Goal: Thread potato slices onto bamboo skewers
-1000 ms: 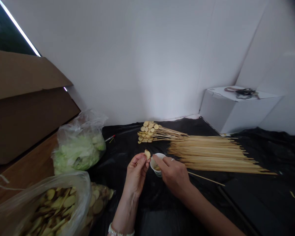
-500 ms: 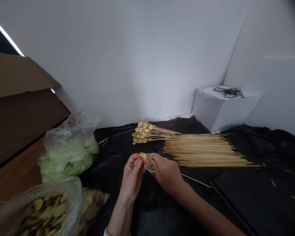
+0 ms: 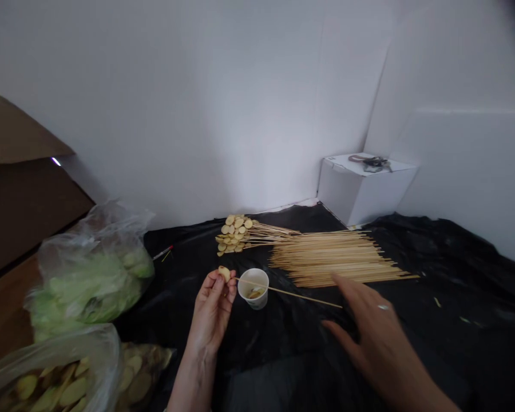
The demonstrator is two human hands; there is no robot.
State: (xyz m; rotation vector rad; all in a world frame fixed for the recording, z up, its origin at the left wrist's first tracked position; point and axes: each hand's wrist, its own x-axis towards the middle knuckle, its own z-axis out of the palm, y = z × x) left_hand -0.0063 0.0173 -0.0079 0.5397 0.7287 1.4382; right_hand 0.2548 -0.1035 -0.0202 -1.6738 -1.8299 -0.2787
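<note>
Between the thumb and fingers of my left hand (image 3: 212, 312) is a pale potato slice (image 3: 224, 273) on the end of a thin wooden skewer (image 3: 300, 296). The skewer runs out to the right, across the top of a white paper cup (image 3: 257, 300) with a few pale pieces inside. My right hand (image 3: 375, 337) is open near the skewer's free end, thumb and fingers apart, with nothing in it. Behind the cup lie bare skewers (image 3: 335, 254) in a wide row. To their left are several skewers tipped with potato slices (image 3: 234, 232).
An open plastic bag of slices (image 3: 105, 366) stands at the lower left, beside another bag of slices (image 3: 139, 380). Behind them is a bag of pale green vegetables (image 3: 90, 274). A white box (image 3: 345, 194) with a strap on top stands at the back right. Black sheeting (image 3: 278, 355) covers the surface.
My right hand has let go of the skewer and moved right, opening out. My left hand still holds the slice. The cup is now uncovered, and the view has turned slightly right.
</note>
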